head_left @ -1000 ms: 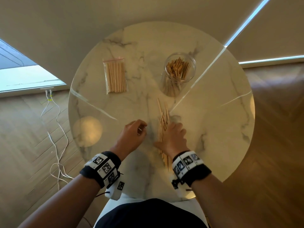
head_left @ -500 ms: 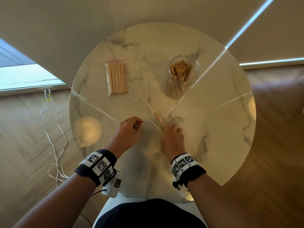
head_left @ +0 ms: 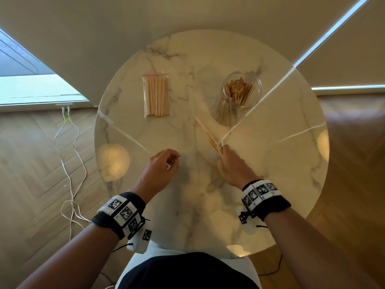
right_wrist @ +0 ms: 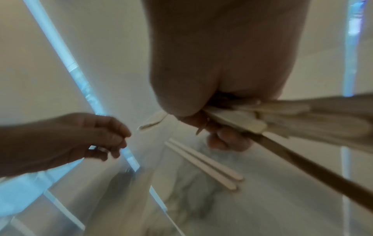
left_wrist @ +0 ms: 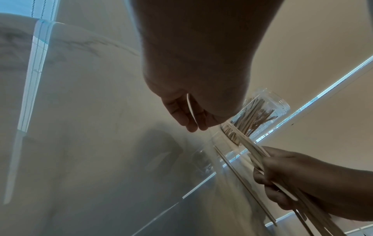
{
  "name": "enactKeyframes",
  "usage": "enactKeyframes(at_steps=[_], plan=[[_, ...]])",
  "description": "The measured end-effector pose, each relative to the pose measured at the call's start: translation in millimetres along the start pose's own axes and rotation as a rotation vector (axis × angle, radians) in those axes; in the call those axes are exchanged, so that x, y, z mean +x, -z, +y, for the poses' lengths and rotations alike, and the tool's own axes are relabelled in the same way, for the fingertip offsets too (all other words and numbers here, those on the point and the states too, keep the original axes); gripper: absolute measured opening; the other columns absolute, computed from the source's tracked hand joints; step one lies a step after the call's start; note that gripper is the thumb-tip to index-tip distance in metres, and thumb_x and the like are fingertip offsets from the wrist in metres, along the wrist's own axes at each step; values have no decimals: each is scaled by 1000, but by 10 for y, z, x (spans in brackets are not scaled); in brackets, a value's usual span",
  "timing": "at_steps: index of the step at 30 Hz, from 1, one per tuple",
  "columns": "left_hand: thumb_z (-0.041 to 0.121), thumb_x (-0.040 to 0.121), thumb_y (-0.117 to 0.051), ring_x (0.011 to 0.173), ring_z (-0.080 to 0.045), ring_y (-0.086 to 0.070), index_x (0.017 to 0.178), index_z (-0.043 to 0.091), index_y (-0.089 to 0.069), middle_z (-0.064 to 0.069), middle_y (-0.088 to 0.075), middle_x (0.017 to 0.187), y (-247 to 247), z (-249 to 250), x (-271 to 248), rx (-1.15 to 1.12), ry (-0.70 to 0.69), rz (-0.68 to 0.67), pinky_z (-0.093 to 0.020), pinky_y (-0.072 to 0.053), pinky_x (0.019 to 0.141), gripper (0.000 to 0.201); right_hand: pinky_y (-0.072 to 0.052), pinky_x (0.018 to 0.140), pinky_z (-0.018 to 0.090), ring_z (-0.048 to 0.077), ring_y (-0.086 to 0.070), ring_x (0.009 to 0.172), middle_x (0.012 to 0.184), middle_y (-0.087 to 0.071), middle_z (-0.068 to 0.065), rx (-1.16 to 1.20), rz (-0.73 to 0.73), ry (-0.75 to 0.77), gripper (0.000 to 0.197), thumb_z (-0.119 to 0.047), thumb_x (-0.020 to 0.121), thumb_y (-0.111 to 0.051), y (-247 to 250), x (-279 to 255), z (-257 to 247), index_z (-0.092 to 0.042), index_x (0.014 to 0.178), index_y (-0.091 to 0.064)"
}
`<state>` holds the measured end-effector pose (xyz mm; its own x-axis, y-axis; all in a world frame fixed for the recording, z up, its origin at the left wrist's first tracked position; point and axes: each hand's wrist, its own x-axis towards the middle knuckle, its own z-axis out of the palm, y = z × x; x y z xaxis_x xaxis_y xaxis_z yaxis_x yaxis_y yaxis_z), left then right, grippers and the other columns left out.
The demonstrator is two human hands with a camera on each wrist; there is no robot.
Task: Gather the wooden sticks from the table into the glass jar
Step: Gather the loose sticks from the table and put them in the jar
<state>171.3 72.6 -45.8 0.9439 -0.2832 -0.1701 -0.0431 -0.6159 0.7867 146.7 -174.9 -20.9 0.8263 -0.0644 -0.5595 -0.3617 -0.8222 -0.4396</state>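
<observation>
A glass jar (head_left: 241, 90) holding many wooden sticks stands at the far right of the round marble table (head_left: 270, 163); it also shows in the left wrist view (left_wrist: 262, 115). My right hand (head_left: 221, 155) grips a bundle of sticks (head_left: 208, 134) just above the table, tips pointing far-left, short of the jar. The right wrist view shows that bundle (right_wrist: 242, 121) fanned in my curled fingers. Two loose sticks (right_wrist: 203, 164) lie on the table under that hand. My left hand (head_left: 171, 161) hovers to the left, fingers curled, pinching a thin pale stick (left_wrist: 190, 108).
A clear bag of wooden sticks (head_left: 156, 94) with a pink seal lies at the far left of the table. White cables (head_left: 70, 163) trail over the wooden floor on the left. Bright window reflections cross the tabletop.
My right hand has lifted the bundle off the table, swung its tips to the far left and shifted right. Two sticks stayed on the table. The left hand barely moved.
</observation>
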Motion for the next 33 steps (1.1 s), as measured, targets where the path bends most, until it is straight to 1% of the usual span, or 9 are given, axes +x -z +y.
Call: enactKeyframes(at_steps=[3,8,10,13,15,19,24,29,33], plan=[[11,96,-67,86,2,-64,108,15,-70,3,-71,100,-16,62,34,-37,6,14,-4,-45,74,13,-38,58,30,15,-52,67,86,-56,2,207,-69,52,10,-18,100,-41,138,-6,60,-19,110,-41],[19,102,-59,94,-8,-63,121,13,-64,0,-63,117,-144,301,211,-134,-27,67,-16,-50,82,20,-41,55,27,11,-50,59,82,-55,0,418,-113,98,12,-19,99,-45,100,7,186,-30,100,-44],[29,104,-55,103,-10,-62,134,14,-54,-1,-57,129,-214,395,345,-160,-29,74,-24,-52,90,33,-41,55,27,9,-48,57,83,-52,-1,454,-147,119,18,-18,97,-45,79,-5,238,-31,109,-43],[46,104,-47,121,-11,-58,149,16,-38,-3,-48,144,-294,514,578,-263,-5,91,-20,-48,97,54,-42,56,23,2,-51,57,88,-54,-4,426,-223,146,33,-16,100,-47,119,-42,288,-26,130,-37],[50,104,-43,125,-10,-57,150,15,-38,-2,-50,144,-308,608,733,-342,12,128,-22,-48,102,58,-43,58,23,1,-52,58,86,-59,-4,354,-294,171,24,-18,102,-47,156,-68,303,-26,124,-40],[36,110,-38,117,-4,-65,135,19,-57,7,-69,124,-372,816,863,-389,-2,82,-38,-53,104,36,-42,63,25,0,-51,61,82,-57,-5,347,-303,195,14,-24,105,-46,229,-41,272,-17,115,-53],[49,108,-33,118,-1,-63,133,25,-62,9,-71,124,-546,975,654,-305,-33,-128,-32,-51,105,45,-42,63,28,8,-52,66,80,-57,-7,270,-305,178,38,-51,102,-50,346,122,119,-14,108,-58],[31,109,-45,115,-1,-64,124,23,-63,8,-71,120,-386,813,610,-313,-4,82,-17,-48,97,25,-42,58,33,20,-62,68,72,-62,0,65,-109,159,50,-67,91,-57,437,192,120,-19,78,-53],[21,105,-55,109,-10,-67,118,23,-65,5,-72,117,-294,483,376,-247,105,165,-21,-52,95,16,-47,70,37,30,-64,91,96,-65,6,-71,-20,117,47,-51,87,-71,194,83,138,-14,112,-56]])
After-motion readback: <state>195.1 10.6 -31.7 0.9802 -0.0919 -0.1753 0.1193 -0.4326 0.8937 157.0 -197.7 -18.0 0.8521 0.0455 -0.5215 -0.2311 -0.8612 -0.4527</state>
